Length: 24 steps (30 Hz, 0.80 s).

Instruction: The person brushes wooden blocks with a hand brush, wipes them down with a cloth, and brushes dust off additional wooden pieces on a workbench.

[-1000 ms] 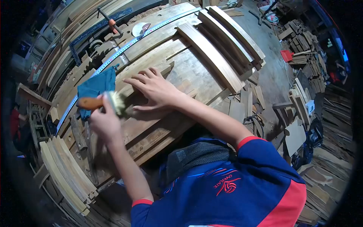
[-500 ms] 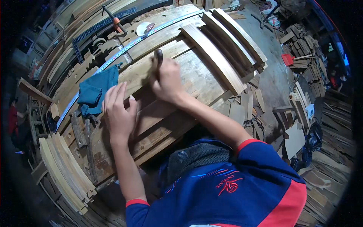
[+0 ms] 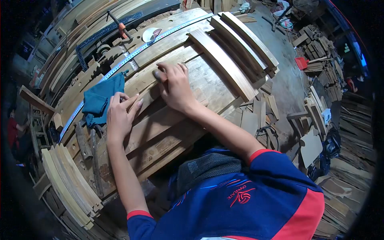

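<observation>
My left hand (image 3: 119, 116) is over the bench beside the folded teal cloth (image 3: 96, 100), its fingers bent and thumb close to the index finger, at the edge of a curved wooden piece (image 3: 149, 96). My right hand (image 3: 176, 86) is closed around a tool with a dark rounded end (image 3: 157, 75) that sticks out beside the fingers. The rest of this tool is hidden by the hand. Below both hands lie wooden boards (image 3: 160, 140) along the near side of the workbench.
Curved wooden slats (image 3: 224, 60) stand at the bench's right end, and more curved slats (image 3: 68, 180) are stacked at the lower left. A tape measure (image 3: 140, 50) stretches across the bench. An orange clamp (image 3: 123, 30) and a dark metal square (image 3: 82, 54) are at the back.
My left hand has gone from lying spread on the wood to bent fingers. My right hand has turned, so the tool's dark end has tipped down and left.
</observation>
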{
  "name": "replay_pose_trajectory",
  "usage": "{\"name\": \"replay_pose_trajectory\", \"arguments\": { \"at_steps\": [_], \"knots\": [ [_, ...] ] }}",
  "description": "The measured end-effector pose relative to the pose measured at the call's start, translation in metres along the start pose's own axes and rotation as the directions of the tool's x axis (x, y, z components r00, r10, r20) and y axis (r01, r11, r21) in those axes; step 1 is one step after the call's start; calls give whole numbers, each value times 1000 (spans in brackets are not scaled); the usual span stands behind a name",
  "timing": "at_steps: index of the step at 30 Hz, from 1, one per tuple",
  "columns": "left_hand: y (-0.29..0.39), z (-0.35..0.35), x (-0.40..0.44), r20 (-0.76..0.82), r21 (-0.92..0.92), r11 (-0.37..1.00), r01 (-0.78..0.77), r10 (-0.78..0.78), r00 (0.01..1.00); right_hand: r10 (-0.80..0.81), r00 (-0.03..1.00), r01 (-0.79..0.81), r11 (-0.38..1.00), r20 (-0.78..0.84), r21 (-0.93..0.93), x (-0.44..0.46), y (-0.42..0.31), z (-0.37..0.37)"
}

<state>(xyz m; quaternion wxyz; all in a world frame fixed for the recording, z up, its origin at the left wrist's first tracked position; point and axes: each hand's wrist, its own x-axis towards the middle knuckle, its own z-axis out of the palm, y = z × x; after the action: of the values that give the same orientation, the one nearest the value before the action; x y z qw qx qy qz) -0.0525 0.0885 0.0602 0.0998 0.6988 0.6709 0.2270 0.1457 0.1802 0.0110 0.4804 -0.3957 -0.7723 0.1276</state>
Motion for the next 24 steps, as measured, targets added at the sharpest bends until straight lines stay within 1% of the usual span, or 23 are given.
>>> {"name": "replay_pose_trajectory", "arguments": {
  "at_steps": [2,3,4,5,6,7,8,11,12,15,16,17,18,19,20,23,24],
  "knots": [
    [-6,5,1,-67,62,995,-79,83,994,-59,987,44,994,149,99,-1,-3,-1],
    [-11,9,0,-104,91,994,-66,76,992,-93,971,61,987,220,150,-1,-4,-2],
    [-17,15,0,-141,118,992,-53,69,988,-195,942,123,958,274,258,0,-2,-2],
    [-21,20,0,-179,144,989,-39,65,982,-169,942,99,965,289,241,0,-2,-3],
    [-22,21,-1,-202,148,989,2,29,979,-142,942,74,972,304,224,1,-1,-4],
    [-22,22,-1,-210,132,991,-1,29,977,-115,941,49,977,318,208,1,-2,-4],
    [-23,22,-2,-218,117,993,-3,29,976,32,959,-60,994,283,90,-3,4,5],
    [-28,27,-2,-220,33,999,22,-14,975,31,998,-21,984,53,-178,-2,3,9],
    [-30,30,-3,-213,0,999,34,-34,976,34,995,-10,972,98,-237,-2,-2,8],
    [-44,38,-3,-238,-24,999,-41,34,971,-104,956,173,954,273,-244,-11,1,27],
    [-31,28,-3,-195,-89,996,4,-21,980,-87,922,111,993,377,-42,-10,-9,27],
    [-33,29,-3,-179,-99,994,36,-53,982,-182,893,180,983,411,44,-15,-9,42],
    [-38,30,-4,-162,-107,992,68,-85,983,-231,861,139,964,453,226,-12,-23,36],
    [-40,29,-4,-145,-113,988,101,-117,982,-287,827,84,913,482,400,-8,-36,31],
    [-41,27,-6,-165,-185,981,51,-82,983,-272,865,65,895,422,442,-11,-37,39],
    [-35,28,-6,-218,-121,988,98,-123,968,-48,832,-170,927,553,335,5,-35,20],
    [-30,23,-7,-180,-167,979,120,-150,972,-8,859,-114,971,512,208,8,-33,7]
  ]
}}
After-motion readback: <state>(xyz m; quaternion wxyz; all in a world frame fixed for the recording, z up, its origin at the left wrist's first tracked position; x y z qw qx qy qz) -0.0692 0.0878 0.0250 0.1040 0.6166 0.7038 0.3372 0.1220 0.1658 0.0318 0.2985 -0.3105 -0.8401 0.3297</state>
